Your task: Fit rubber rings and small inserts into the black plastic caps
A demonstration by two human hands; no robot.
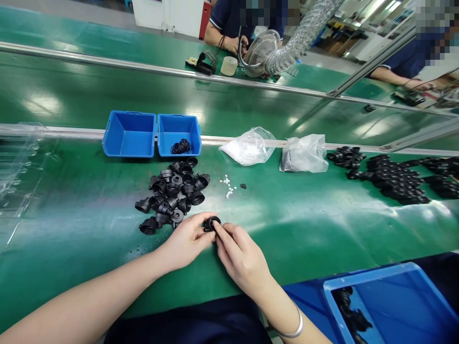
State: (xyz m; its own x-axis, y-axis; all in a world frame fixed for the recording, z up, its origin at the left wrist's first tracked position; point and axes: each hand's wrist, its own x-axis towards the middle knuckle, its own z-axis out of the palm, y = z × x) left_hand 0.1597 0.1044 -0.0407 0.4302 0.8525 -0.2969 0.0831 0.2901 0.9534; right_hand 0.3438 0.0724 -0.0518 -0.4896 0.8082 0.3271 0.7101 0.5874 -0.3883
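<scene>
My left hand [184, 242] holds a small round black plastic housing [208, 224] between thumb and fingers, its open side facing up. The right hand [244, 258] is closed at the same housing, its fingertips at the rim and inside the opening. Whether a smaller part sits under those fingertips is hidden. Just left of my hands lies a loose pile of similar black housings [173, 189]. Beyond my hands are scattered tiny white pieces [229, 192] and a little cluster of tiny black pieces [243, 186].
Two blue bins [129, 143] stand behind the pile; the right one [178, 131] holds black rings. Plastic bags [247, 149] lie along the back rail. Black parts [394, 179] are grouped at right. A blue crate [376, 282] sits low right. Co-workers sit across.
</scene>
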